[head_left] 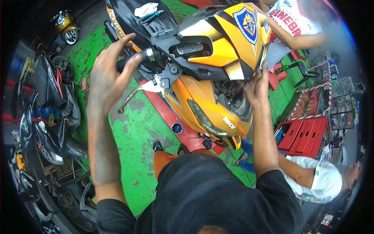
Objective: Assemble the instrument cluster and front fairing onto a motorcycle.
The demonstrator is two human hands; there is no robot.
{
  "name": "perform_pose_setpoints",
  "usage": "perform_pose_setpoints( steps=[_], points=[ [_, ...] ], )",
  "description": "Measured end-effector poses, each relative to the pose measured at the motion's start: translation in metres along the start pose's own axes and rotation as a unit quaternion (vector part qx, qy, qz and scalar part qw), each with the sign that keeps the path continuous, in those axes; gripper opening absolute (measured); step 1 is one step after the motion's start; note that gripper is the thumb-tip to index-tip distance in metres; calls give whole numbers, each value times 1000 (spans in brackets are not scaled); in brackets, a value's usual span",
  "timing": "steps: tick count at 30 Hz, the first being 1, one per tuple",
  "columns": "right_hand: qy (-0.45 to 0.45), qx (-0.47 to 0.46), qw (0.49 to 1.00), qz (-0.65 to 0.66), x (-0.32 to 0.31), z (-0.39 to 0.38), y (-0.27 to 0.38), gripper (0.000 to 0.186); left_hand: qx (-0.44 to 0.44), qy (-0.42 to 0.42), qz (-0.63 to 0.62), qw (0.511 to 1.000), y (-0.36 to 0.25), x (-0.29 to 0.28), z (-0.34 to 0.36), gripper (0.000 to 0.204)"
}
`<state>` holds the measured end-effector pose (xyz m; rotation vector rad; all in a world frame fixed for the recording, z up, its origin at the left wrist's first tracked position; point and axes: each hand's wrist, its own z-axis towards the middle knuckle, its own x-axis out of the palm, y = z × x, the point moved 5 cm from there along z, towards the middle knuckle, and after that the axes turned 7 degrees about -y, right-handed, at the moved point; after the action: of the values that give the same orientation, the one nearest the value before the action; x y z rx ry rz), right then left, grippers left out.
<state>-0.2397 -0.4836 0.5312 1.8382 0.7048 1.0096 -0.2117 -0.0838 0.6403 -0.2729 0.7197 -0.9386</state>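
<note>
— Two hands on one scooter (218, 78): left hand (111, 74) half-curled by the grip (134, 60), fingers spread, not clamped; right hand (255, 85) at the cowl's right edge beside the open headlight cavity (231, 97) — closed or not, I cannot tell.

— Risks?

— Bars may swing, since the left holds loosely; exposed wiring could snag the right fingers; lever (140, 91) juts near the wrist.

— Room?

— Tight. Parked bikes (50, 105) left, red toolbox (304, 134) and a crouching person (319, 177) right; bare green floor (136, 132) lies below the lever.
</note>
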Motion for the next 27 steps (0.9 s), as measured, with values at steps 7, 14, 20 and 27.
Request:
perform_pose_setpoints(
  steps=[7, 14, 20, 27],
  points=[
    [53, -49, 992, -103, 20, 24, 29, 100, -43, 296, 200, 933, 36, 38, -2, 58],
    [1, -62, 982, -177, 26, 12, 30, 95, 13, 230, 229, 946, 26, 42, -1, 63],
    [24, -56, 970, -237, 25, 20, 42, 100, 67, 175, 202, 961, 30, 29, -9, 60],
    [-55, -195, 932, -300, 19, 58, 105, 96, -25, 169, 65, 983, 18, 28, -1, 80]
  ],
)
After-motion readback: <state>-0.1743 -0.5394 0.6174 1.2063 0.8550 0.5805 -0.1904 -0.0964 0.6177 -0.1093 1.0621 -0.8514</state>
